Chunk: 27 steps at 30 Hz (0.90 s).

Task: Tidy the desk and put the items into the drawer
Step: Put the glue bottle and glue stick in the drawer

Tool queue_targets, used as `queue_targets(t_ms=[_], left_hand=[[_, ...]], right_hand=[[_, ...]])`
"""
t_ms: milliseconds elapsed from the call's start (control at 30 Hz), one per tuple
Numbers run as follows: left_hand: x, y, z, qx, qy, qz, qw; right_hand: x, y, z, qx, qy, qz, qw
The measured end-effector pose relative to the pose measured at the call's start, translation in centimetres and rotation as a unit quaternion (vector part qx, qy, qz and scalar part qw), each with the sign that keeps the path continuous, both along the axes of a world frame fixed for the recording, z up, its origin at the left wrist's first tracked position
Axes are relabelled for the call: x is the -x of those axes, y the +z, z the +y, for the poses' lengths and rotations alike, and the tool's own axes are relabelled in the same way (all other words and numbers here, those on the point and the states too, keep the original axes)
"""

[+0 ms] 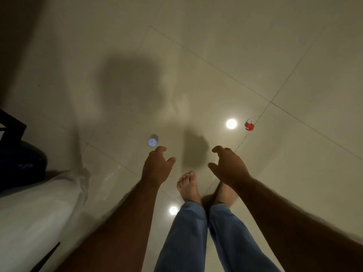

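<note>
Fingers [163, 149] of both your hands loosely curled, holding nothing. Left hand [155, 167] nearest the small blue round item [152, 141], just beyond its fingertips on the floor [196, 55]. Red keyring-like item [249, 126] lies farther, beyond the right hand [228, 165].

Small blue disc [152, 141] and red keyring [249, 126] on floor [196, 55]

Floor tiles [216, 46]: glossy, smooth, beige, w/ thin grout lines; mirror two lamp spots.
Red item [249, 126], right of centre: shiny plastic-looking, w/ metal ring.
Blue round item [152, 142], centre: smooth, paper-like label.
Trousers [188, 238], bottom: matt blue cloth.
White cloth [39, 209], lower left: soft, blurred.
</note>
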State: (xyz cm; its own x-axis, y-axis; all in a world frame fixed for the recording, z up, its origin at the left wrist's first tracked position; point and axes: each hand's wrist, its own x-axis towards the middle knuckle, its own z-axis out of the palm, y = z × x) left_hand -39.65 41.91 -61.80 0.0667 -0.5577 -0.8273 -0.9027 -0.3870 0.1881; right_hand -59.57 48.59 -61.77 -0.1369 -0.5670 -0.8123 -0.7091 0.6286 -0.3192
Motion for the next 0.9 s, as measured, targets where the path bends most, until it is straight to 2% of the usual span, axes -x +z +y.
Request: queue_targets(t_ms=[333,600,767,900], left_hand=[[-4.4,-14.4,-0.5,0.055,0.125,-0.106,0.985],[-4.3,-20.3,-1.3,0.130,0.172,-0.135,0.967],[-2.5,-20.4,-0.5,0.172,0.118,-0.058,0.976],[2.5,-18.9,0.1,0.175,0.080,0.021,0.981]], right_hand=[[-3.9,-13.6,-1.2,0.051,-0.010,-0.047,0.998],[-4.1,-19.4,0.2,0.043,-0.021,-0.039,0.998],[-2.4,-19.2,0.9,0.056,-0.031,-0.032,0.997],[-0.2,-18.1,1.2,0.071,-0.050,-0.022,0.996]])
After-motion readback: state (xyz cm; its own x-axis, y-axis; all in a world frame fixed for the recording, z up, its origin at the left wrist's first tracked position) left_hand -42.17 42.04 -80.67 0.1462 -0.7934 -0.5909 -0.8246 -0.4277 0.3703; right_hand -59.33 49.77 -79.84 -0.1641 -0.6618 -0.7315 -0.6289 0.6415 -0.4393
